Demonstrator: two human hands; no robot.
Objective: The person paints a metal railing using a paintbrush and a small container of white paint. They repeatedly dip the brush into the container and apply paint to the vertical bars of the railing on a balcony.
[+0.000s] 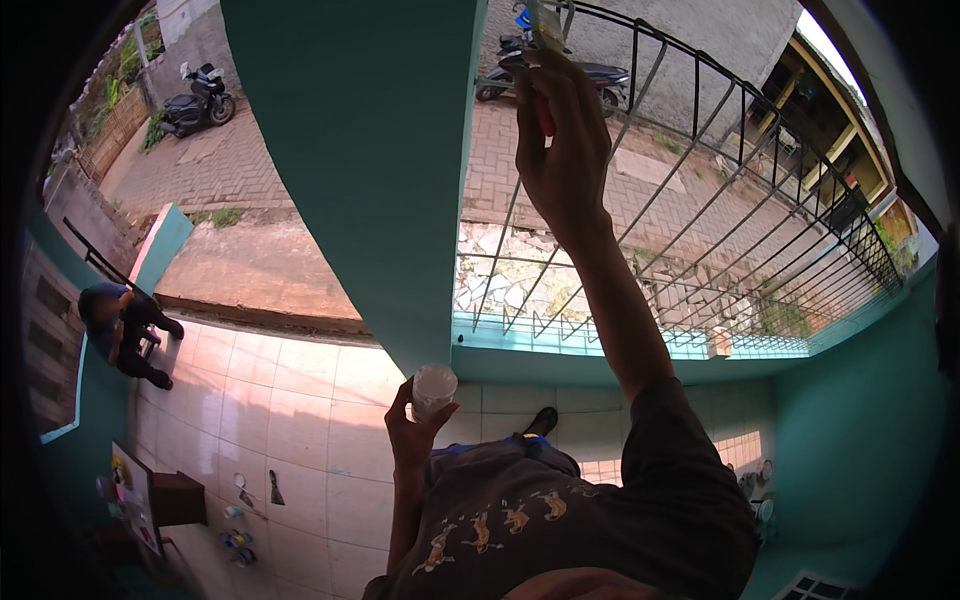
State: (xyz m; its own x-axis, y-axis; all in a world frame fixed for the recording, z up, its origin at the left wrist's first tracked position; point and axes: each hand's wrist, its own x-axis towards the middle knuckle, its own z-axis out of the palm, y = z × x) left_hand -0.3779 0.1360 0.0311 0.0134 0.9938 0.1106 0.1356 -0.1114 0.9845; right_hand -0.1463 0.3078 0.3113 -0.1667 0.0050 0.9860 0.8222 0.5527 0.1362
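White cup pinched in my left hand before the teal pillar, I grip a red-handled brush, tip up, in my right hand, right of the pillar.

A wide green pillar blocks eleven o'clock. From one to three o'clock stands a metal grille, its bars leaving only slim gaps; whether a hand fits through cannot be told. The raised right hand, at one o'clock, has the pillar's edge nearby on its left. A low wall bars the lower reach at four o'clock, meeting a side wall. The left hand, at seven o'clock, is near the pillar's foot, with open room over the tiled floor toward eight; farther out sit a scraper and a box-like brown piece of furniture. A seated person occupies nine o'clock.
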